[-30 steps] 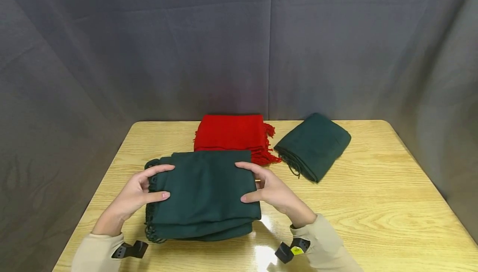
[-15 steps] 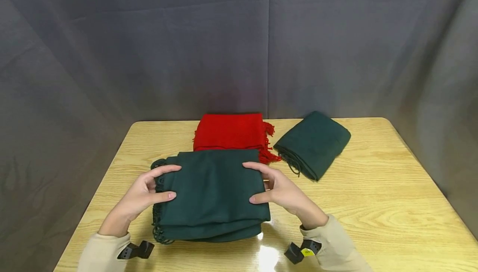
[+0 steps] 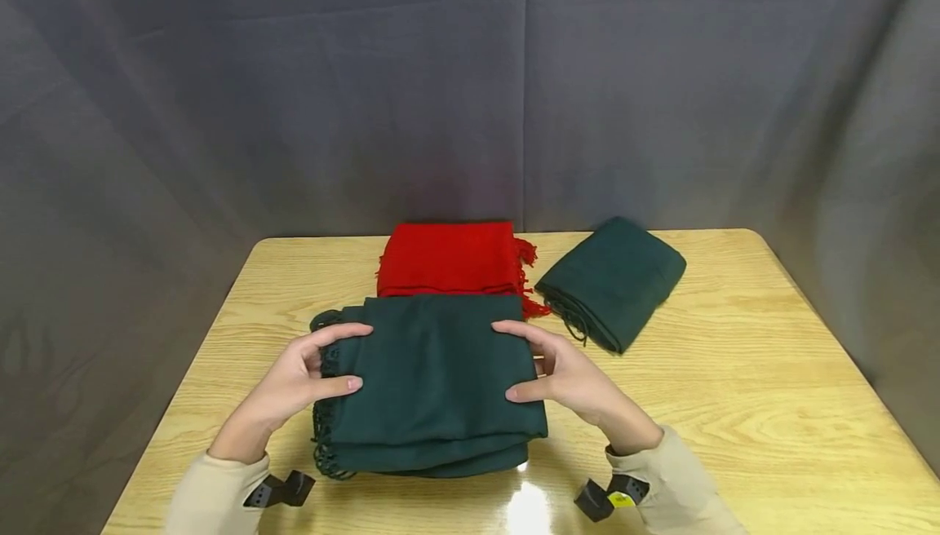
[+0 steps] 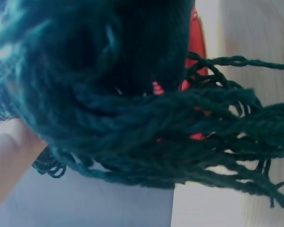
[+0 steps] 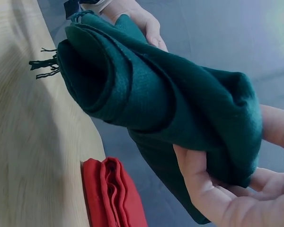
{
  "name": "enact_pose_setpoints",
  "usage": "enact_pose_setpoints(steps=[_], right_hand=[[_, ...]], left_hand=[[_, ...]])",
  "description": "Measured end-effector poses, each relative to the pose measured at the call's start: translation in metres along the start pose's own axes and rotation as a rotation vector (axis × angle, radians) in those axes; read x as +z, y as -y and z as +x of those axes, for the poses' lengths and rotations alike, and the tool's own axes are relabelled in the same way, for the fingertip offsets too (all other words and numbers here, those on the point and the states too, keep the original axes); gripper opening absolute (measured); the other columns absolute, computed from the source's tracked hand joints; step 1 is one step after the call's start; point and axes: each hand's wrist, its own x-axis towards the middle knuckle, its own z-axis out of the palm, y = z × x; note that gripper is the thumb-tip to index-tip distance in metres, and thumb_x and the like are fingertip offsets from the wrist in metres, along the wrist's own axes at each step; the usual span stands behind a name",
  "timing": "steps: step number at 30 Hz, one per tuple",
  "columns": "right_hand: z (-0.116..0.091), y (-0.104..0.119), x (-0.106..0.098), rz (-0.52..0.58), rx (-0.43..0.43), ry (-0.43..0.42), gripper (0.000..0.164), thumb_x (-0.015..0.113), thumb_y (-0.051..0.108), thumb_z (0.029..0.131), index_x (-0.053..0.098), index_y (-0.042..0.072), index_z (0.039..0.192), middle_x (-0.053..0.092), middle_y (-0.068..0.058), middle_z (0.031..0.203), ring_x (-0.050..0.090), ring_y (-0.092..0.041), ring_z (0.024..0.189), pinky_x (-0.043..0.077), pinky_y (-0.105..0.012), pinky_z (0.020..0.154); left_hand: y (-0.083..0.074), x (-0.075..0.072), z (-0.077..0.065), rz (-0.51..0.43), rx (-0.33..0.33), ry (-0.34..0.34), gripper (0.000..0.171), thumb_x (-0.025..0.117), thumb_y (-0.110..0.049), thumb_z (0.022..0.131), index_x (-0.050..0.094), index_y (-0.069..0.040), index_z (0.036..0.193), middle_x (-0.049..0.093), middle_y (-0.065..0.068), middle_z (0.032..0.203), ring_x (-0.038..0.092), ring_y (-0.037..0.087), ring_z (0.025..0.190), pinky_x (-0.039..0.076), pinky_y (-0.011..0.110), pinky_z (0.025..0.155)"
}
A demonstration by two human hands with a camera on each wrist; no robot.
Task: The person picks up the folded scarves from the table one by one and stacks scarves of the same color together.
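A folded dark green scarf is held between both hands, raised off the table in the right wrist view. My left hand grips its fringed left end, with thumb and index finger over the top layer. At the opposite end, my right hand pinches the folded edge, its other fingers underneath. In the right wrist view, the layers of the scarf sag open in a loose roll on the near side. Braided tassels hang across the left wrist view and hide most of the left hand.
Behind the held scarf, a folded red scarf with fringe lies on the wooden table, partly covered from view. A second folded dark green scarf lies angled to its right. A grey curtain surrounds the back and sides.
Both hands have moved slightly to the right together, carrying the green scarf with them. Their hold looks the same. The red scarf and the other green scarf stay in place.
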Motion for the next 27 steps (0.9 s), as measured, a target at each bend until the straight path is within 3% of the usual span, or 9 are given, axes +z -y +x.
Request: enact_pose_setpoints(steps=[6, 13, 21, 23, 24, 26, 27], right_hand=[[-0.003, -0.003, -0.004, 0.010, 0.000, 0.011, 0.069, 0.068, -0.003, 0.074, 0.039, 0.005, 0.136, 0.047, -0.018, 0.122, 0.054, -0.027, 0.086, 0.046, -0.031, 0.069], [-0.011, -0.009, -0.012, 0.026, -0.005, 0.012, 0.066, 0.066, -0.003, 0.076, 0.037, 0.002, 0.136, 0.049, -0.017, 0.118, 0.058, -0.024, 0.088, 0.049, -0.033, 0.072], [-0.018, -0.016, -0.018, 0.143, -0.007, 0.012, 0.062, 0.062, -0.006, 0.078, 0.036, -0.003, 0.134, 0.053, -0.017, 0.113, 0.062, -0.026, 0.092, 0.051, -0.043, 0.074], [-0.019, -0.017, -0.020, 0.137, -0.015, 0.008, 0.061, 0.062, -0.006, 0.078, 0.036, -0.003, 0.134, 0.053, -0.018, 0.114, 0.062, -0.026, 0.092, 0.051, -0.042, 0.075], [-0.019, -0.017, -0.021, 0.131, -0.015, 0.005, 0.061, 0.062, -0.006, 0.078, 0.036, -0.004, 0.133, 0.052, -0.018, 0.114, 0.062, -0.026, 0.092, 0.051, -0.042, 0.075], [-0.021, -0.017, -0.024, 0.128, -0.016, 0.004, 0.060, 0.062, -0.006, 0.079, 0.037, -0.004, 0.133, 0.051, -0.018, 0.115, 0.062, -0.026, 0.092, 0.051, -0.042, 0.075], [-0.022, -0.018, -0.025, 0.127, -0.014, 0.001, 0.059, 0.062, -0.006, 0.079, 0.037, -0.004, 0.132, 0.051, -0.017, 0.115, 0.062, -0.026, 0.092, 0.051, -0.041, 0.075]], left_hand=[[0.002, 0.004, 0.003, 0.013, 0.009, 0.000, 0.052, 0.065, 0.007, 0.077, 0.048, 0.003, 0.126, 0.018, 0.005, 0.044, 0.017, 0.016, 0.032, 0.020, 0.024, 0.030], [0.004, 0.012, 0.009, -0.007, 0.048, 0.019, 0.051, 0.065, 0.009, 0.076, 0.049, 0.004, 0.125, 0.014, 0.005, 0.043, 0.014, 0.016, 0.032, 0.018, 0.023, 0.030], [0.005, 0.023, 0.014, -0.017, 0.062, 0.036, 0.050, 0.065, 0.009, 0.077, 0.049, 0.005, 0.124, 0.013, 0.005, 0.044, 0.015, 0.016, 0.031, 0.018, 0.023, 0.030], [0.005, 0.025, 0.015, -0.019, 0.051, 0.031, 0.050, 0.065, 0.008, 0.077, 0.049, 0.005, 0.124, 0.022, 0.002, 0.043, 0.016, 0.016, 0.031, 0.019, 0.022, 0.031], [0.005, 0.026, 0.016, -0.019, 0.049, 0.028, 0.049, 0.065, 0.008, 0.077, 0.049, 0.005, 0.124, 0.033, 0.001, 0.045, 0.016, 0.016, 0.031, 0.020, 0.022, 0.031], [0.006, 0.029, 0.018, -0.020, 0.046, 0.026, 0.049, 0.066, 0.008, 0.076, 0.050, 0.005, 0.123, 0.052, -0.003, 0.059, 0.017, 0.016, 0.031, 0.021, 0.022, 0.032], [0.006, 0.030, 0.019, -0.025, 0.047, 0.029, 0.050, 0.066, 0.008, 0.076, 0.050, 0.005, 0.123, 0.055, -0.005, 0.062, 0.017, 0.016, 0.031, 0.021, 0.022, 0.032]])
